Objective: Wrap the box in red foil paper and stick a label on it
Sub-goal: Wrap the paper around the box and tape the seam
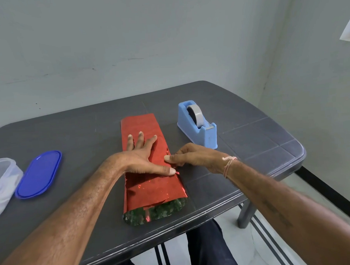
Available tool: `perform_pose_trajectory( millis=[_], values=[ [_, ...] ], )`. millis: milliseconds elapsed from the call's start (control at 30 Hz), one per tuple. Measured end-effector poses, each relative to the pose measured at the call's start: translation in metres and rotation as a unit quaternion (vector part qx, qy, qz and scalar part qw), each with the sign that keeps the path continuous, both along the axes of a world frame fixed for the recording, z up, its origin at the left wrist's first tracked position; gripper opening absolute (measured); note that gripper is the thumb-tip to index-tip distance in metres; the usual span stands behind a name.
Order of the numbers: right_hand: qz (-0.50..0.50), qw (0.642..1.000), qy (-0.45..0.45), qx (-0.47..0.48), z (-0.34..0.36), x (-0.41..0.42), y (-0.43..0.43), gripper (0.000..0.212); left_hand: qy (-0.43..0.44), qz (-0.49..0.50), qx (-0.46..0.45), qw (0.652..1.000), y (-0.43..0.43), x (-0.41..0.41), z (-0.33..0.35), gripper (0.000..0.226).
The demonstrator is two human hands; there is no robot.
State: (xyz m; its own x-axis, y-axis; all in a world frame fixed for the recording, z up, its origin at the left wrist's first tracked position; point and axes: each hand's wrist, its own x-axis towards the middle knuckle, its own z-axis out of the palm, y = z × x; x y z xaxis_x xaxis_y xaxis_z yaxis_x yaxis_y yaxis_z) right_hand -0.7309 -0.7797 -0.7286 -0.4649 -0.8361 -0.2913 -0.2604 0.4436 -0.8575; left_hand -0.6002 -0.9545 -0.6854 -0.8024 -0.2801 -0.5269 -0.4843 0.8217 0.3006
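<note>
- Across the middle of the dark grey table [241, 133], the red foil paper [143, 130] lies as a long tube pointing away from the person. The box is hidden inside it, and both ends are unfolded, the near one gaping on its shiny inner face.
- At the table's left edge sit a clear container [2, 182] and its blue lid [38, 174], well apart from the work.
- Just right of the foil stands a blue tape dispenser [198, 125] holding a grey roll.
- The left hand [143, 156] presses flat on the foil, fingers spread and straight, thumb stretched along the right-hand edge.
- The right hand [193, 157] has thumb and fingers curled, pinching the foil's right edge beside that thumb. Whether tape is between them I cannot tell.
- The step looks like fixing the long seam. Next, I judge, comes tape from the dispenser while the left hand keeps the overlap tight, then the ends. No label shows.
</note>
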Motion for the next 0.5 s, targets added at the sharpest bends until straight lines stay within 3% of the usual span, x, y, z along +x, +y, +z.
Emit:
perform_pose_trajectory(
  millis=[67,133,333,500],
  values=[
    [0.012,1.000,-0.003,-0.011,-0.0031,0.0001,0.0011,0.078,0.000,0.000,0.000,1.000,-0.0008,-0.0006,-0.0014,0.153],
    [0.027,1.000,0.002,-0.011,-0.0037,0.0005,0.0024,0.082,-0.002,0.000,-0.002,1.000,-0.0005,-0.0006,-0.0021,0.154],
    [0.040,0.999,-0.015,-0.014,-0.0033,-0.0025,0.0049,0.028,0.003,0.002,-0.002,1.000,-0.0012,-0.0004,-0.0014,0.152],
    [0.041,0.999,0.000,-0.028,-0.0049,-0.0001,0.0023,0.022,0.001,0.001,0.002,1.000,-0.0019,0.0007,-0.0031,0.157]
  ],
)
